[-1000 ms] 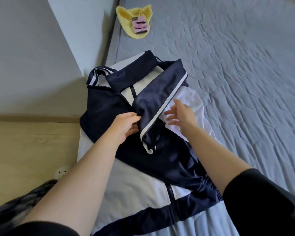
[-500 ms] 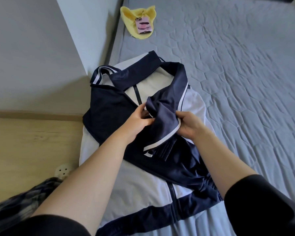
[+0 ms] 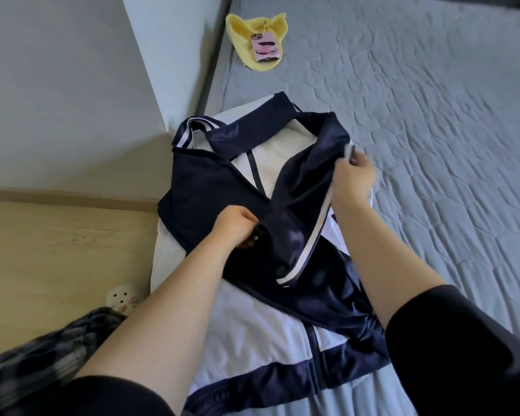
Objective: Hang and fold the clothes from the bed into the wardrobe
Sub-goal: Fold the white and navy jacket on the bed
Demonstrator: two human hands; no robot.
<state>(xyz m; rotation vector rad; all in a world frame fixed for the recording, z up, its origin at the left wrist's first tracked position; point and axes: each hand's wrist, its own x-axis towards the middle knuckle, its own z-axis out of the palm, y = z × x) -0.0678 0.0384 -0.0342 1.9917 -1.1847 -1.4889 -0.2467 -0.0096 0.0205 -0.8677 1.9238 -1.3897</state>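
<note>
Grey quilted bed [image 3: 418, 121] beneath a navy-and-white track jacket [image 3: 252, 310]. Folding step: left hand [image 3: 237, 225] and right hand [image 3: 353, 180] each pinch its sleeve [image 3: 297, 223]; next, lay it flat across.

**Colours and patterns, bed scene**

Jacket [image 3: 222, 187] is seen in dark navy with white panels; a white stripe is run along the navy sleeve [image 3: 300, 235], and white-striped navy trim is shown at the cuff [image 3: 189, 130]. Bed cover [image 3: 433, 130] is rendered grey-blue with a quilted hexagon pattern. A pale yellow cloth [image 3: 240, 31] is marked with a pink tag [image 3: 266, 48]. Floor [image 3: 57, 250] is shown as light wood grain. Wall [image 3: 57, 85] is plain grey. Black sleeves are worn.
</note>
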